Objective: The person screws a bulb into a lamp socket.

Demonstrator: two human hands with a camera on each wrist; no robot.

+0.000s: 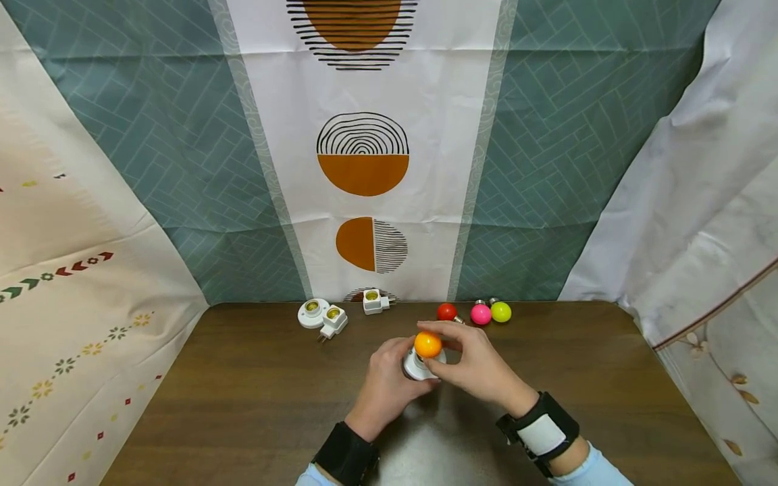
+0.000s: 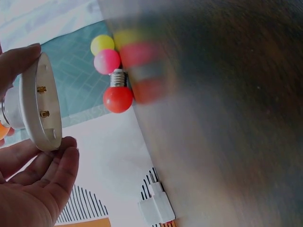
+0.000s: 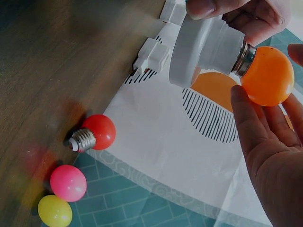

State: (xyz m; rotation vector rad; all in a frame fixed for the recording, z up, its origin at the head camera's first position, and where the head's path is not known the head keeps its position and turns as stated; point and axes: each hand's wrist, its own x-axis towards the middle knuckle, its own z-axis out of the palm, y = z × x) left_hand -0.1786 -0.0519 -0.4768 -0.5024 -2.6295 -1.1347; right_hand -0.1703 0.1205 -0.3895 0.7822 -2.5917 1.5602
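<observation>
My left hand (image 1: 387, 379) grips a white round lamp socket (image 3: 187, 54) by its wide base, well above the table. In the left wrist view the underside of that lamp socket (image 2: 49, 101) shows two brass screws. An orange light bulb (image 3: 269, 76) is at the mouth of the socket, part of its metal screw base still visible outside. My right hand (image 1: 477, 359) holds this bulb between thumb and fingers. In the head view the orange bulb (image 1: 428, 344) points up toward the camera, and the fingers partly hide the socket.
Toward the table's back edge lie a red bulb (image 1: 446, 311), a pink bulb (image 1: 480, 313) and a yellow-green bulb (image 1: 501, 312). Back left are another round white socket (image 1: 307, 317) and two white plug-in sockets, one (image 1: 333, 321) beside it, one (image 1: 373, 304) farther right. Patterned cloth (image 1: 377, 88) hangs behind.
</observation>
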